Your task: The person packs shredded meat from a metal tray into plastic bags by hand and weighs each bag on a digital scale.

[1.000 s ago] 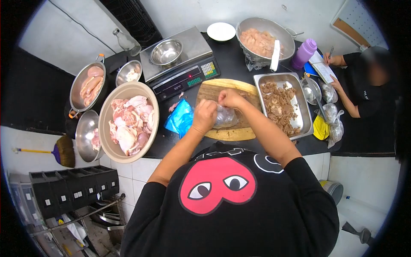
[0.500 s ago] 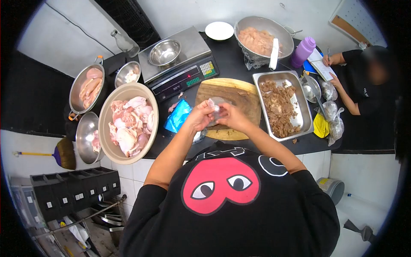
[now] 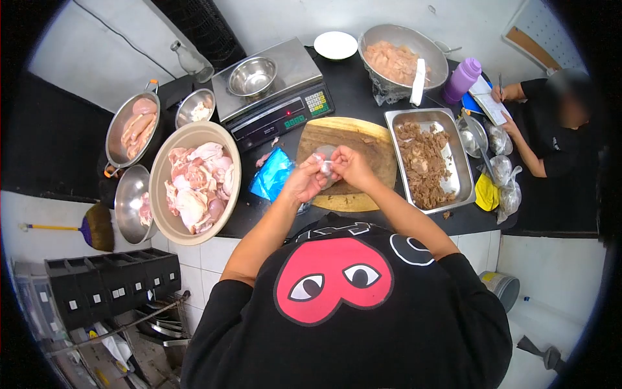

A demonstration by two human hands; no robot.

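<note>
My left hand (image 3: 306,179) and my right hand (image 3: 352,168) meet above the round-edged wooden cutting board (image 3: 369,152). Between them is a small clear plastic bag (image 3: 326,166), pinched by the fingers of both hands; its contents, if any, I cannot make out. A blue plastic packet (image 3: 273,175) lies just left of my left hand. To the right of the board, a steel tray (image 3: 459,159) holds brown cooked-looking meat (image 3: 422,162).
On the left stand a beige tub (image 3: 160,188) of raw chicken and several steel bowls. A digital scale (image 3: 278,117) carries a small bowl (image 3: 253,76). Behind are a purple bottle (image 3: 461,81) and a meat-filled colander (image 3: 435,57). A person (image 3: 557,129) writes at right.
My right hand has shifted slightly up and its fingers have drawn in closer to my left on the plastic bag. The view has moved a little.
</note>
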